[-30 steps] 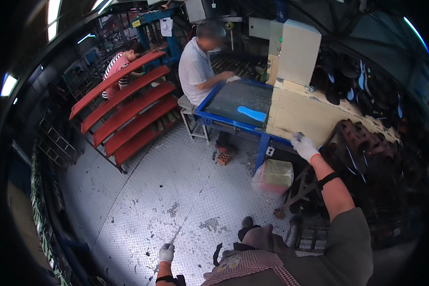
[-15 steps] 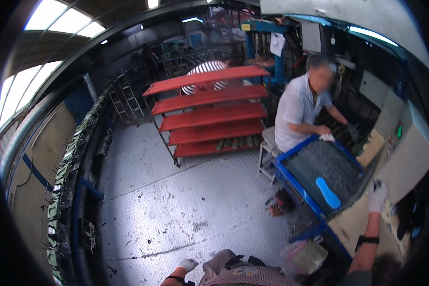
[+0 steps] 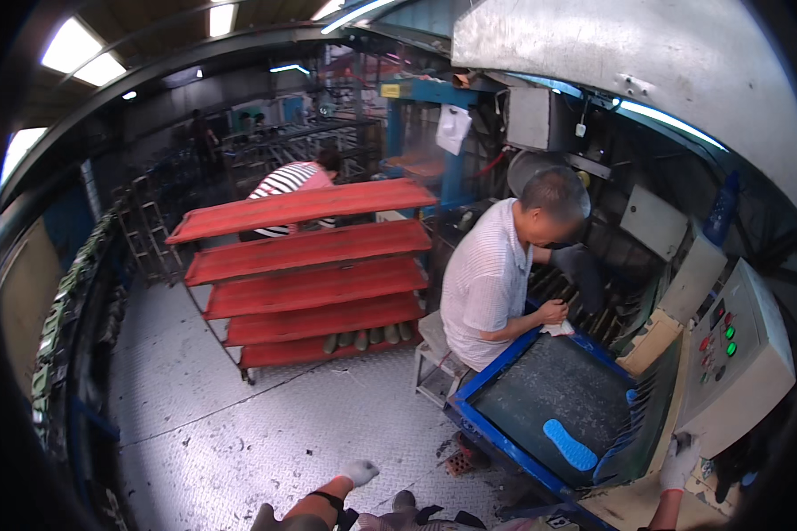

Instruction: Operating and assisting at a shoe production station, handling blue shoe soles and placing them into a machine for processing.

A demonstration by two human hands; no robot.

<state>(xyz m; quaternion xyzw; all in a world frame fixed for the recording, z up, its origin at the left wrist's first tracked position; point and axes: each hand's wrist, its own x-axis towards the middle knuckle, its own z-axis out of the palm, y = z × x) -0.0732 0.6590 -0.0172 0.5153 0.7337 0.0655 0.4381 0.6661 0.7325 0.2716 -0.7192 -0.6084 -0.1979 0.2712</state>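
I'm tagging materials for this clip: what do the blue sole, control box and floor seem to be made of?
Blue sole: probably foam or rubber, matte, judging by its textured, evenly coloured face.
Control box: likely metal with pale paint, given its flat panels and crisp edges; hard plastic is possible.
Floor: apparently metal plate, worn, with a raised-looking pattern and bright sheen.

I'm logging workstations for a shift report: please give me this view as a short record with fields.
Left hand: white-gloved, above the floor, nothing seen in it
Right hand: white-gloved, near the pale control box; contact unclear
Bench top: dark, blue-edged, with a blue sole-shaped piece on it
Rack: five red shelves, shoe-like items on the lowest
People: white-shirted person at bench; striped-top person behind rack
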